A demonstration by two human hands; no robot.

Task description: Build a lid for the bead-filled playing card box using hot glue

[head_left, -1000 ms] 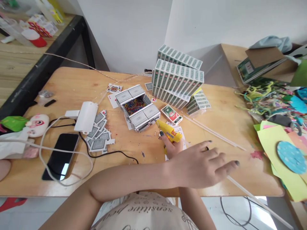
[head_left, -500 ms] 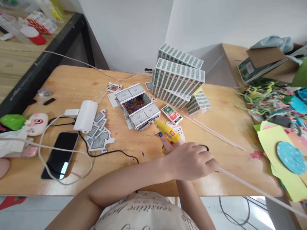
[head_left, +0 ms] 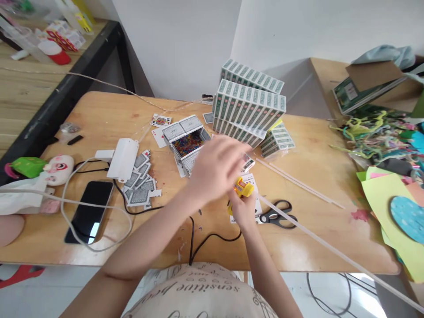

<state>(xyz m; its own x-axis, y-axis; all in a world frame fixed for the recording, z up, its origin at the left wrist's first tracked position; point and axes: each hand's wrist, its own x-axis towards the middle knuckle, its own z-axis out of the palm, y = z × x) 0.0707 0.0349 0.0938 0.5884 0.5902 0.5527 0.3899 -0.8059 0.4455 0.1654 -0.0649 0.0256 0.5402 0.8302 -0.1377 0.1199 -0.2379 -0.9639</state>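
My right hand [head_left: 244,207] is wrapped round a yellow glue gun [head_left: 244,187], and a long translucent glue stick [head_left: 314,232] runs out of its back toward the lower right. Blurred by motion, my left hand [head_left: 217,168] hovers over the gun's front and the near right part of a box made of playing cards [head_left: 178,130]. Its fingers are smeared, so their grip is unclear. Small multicoloured bits [head_left: 186,144] lie inside the box. Black scissors [head_left: 279,215] rest right of my right hand, beside some loose cards.
Stacked card packs [head_left: 249,104] stand behind the box. Card scraps [head_left: 141,187], a white power block [head_left: 123,160], a phone [head_left: 89,212] and cables lie left. Two glue sticks [head_left: 300,183], pipe cleaners [head_left: 364,132] and coloured paper [head_left: 387,212] are on the right.
My left hand has moved left and forward from the glue stick to over the box's near right part. The scissors now show. The glue gun sits slightly farther right.
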